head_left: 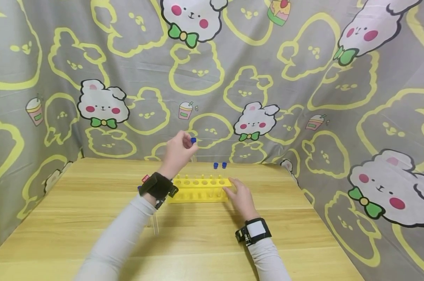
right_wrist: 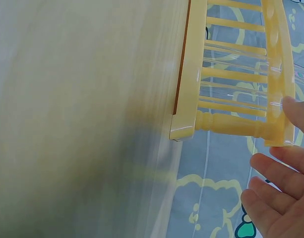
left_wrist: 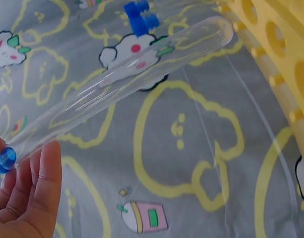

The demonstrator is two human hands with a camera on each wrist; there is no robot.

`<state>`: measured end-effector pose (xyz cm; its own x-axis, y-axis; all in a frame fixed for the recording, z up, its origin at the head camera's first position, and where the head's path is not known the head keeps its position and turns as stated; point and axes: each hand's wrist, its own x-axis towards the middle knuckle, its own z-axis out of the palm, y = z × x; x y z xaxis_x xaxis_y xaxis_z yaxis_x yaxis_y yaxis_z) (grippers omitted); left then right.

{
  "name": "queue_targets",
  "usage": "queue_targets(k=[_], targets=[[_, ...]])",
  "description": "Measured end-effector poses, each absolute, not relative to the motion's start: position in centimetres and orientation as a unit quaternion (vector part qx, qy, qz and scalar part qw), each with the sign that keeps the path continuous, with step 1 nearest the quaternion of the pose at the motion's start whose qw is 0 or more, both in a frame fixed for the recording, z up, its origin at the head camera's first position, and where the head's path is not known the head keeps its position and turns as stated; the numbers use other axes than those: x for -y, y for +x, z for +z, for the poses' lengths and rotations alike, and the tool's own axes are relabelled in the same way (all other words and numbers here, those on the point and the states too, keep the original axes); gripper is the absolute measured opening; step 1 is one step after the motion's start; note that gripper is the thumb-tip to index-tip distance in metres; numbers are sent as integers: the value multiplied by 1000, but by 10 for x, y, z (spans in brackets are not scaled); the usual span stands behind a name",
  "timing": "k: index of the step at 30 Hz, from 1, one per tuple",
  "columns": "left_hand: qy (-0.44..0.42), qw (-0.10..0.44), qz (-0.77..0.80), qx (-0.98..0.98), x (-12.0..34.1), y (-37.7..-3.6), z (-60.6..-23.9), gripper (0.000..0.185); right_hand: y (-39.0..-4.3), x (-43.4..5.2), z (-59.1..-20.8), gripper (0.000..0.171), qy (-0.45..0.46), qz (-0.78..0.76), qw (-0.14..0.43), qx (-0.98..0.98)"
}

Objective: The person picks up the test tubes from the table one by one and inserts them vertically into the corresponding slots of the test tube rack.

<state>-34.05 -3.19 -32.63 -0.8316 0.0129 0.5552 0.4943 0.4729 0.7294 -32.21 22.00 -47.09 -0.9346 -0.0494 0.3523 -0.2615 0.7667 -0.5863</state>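
Note:
My left hand (head_left: 178,152) is raised above the rack's left half, pinching a clear test tube (left_wrist: 132,84) by its blue cap (left_wrist: 4,159). The tube's rounded end points toward the yellow test tube rack (head_left: 198,200) in the left wrist view. At the rack's right end, my right hand (head_left: 243,200) grips the corner of the top plate between thumb and fingers. Two capped tubes stand in the rightmost holes, their blue caps (head_left: 220,165) above it; their clear bodies (right_wrist: 236,91) show between the rack's plates in the right wrist view.
More clear tubes (head_left: 156,225) lie on the wooden table (head_left: 198,249), partly hidden by my left forearm. A blue cap (head_left: 139,188) and a small red label (head_left: 145,178) show beside that wrist. A patterned grey cloth (head_left: 148,70) hangs behind and along both sides.

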Motion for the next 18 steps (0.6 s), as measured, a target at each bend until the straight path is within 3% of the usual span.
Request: queue_targets(k=[18], targets=[[-198,232,-475,825,-5,-345,-359,20,-322,-220,-470,54,83,331,155,927]])
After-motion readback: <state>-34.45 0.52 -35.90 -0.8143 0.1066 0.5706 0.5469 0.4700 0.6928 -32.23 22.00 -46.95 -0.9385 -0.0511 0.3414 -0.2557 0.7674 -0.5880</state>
